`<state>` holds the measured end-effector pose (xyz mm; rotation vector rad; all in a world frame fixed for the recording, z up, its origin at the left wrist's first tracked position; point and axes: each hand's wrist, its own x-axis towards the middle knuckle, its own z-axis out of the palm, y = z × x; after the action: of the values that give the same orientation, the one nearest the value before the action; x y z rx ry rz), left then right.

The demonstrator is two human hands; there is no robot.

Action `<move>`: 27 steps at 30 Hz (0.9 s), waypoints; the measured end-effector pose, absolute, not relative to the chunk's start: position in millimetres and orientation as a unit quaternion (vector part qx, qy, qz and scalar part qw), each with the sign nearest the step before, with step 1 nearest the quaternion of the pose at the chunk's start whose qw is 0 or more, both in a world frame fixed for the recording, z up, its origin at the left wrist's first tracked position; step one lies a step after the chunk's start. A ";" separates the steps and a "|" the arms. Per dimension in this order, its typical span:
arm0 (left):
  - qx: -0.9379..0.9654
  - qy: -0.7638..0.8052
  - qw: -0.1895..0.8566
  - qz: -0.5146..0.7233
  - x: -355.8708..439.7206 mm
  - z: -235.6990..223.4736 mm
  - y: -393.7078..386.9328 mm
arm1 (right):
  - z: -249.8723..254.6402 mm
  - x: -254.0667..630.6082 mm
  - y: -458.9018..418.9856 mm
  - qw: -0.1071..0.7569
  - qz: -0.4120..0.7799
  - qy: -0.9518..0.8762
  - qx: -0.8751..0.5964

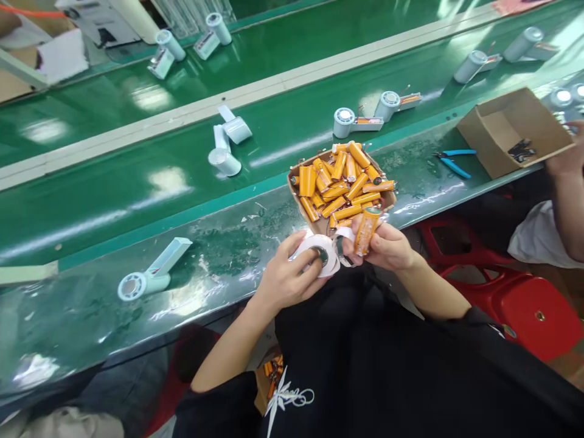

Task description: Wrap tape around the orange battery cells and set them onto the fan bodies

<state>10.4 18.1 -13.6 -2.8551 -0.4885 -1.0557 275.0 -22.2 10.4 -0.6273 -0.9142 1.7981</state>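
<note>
My left hand (292, 274) is closed around a roll of white tape (310, 246), its fingers reaching into the core. Between the fingers of my right hand (387, 246) stands an orange-wrapped battery (366, 232), tilted slightly. A short white strip (345, 233) shows beside the battery, between both hands; whether it still joins the roll I cannot tell. Just beyond my hands, a cardboard box (295, 198) is heaped with similar orange batteries (337, 182), some with thin wires. Part of the battery's lower end is hidden by my fingers.
Light-blue housings with round heads (141, 283) lie on the bench and along the green conveyor belt (283, 134). Blue-handled pliers (456, 161) rest near an open carton (511, 134) holding small dark parts. Another person's hand (568, 152) touches that carton. A red stool (533, 310) stands at right.
</note>
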 end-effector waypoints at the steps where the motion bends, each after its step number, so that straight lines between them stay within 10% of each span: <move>1: -0.929 -0.139 0.029 -0.341 12.4 -11.8 18.6 | 9.7 273.8 -21.2 0.489 0.741 -0.382 -0.256; 11: -0.930 -0.084 0.014 -0.358 3.0 -31.4 35.4 | -58.3 246.5 33.2 0.466 0.764 -0.336 -0.294; 16: -0.891 -0.222 -0.005 -0.396 6.5 -36.0 45.4 | 0.0 285.2 -15.2 0.534 0.701 -0.371 -0.292; 23: -0.864 -0.287 0.011 -0.413 18.4 -30.7 41.9 | 49.7 381.1 -68.9 0.216 0.622 -0.640 -0.396; 27: -0.871 -0.297 0.004 -0.391 18.9 -37.6 32.2 | 48.8 384.8 -66.8 0.265 0.477 -0.658 -0.519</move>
<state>18.9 32.2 -37.6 -2.7299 -0.9294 -1.2266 384.8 -66.8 48.8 -1.4019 -1.7776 1.2883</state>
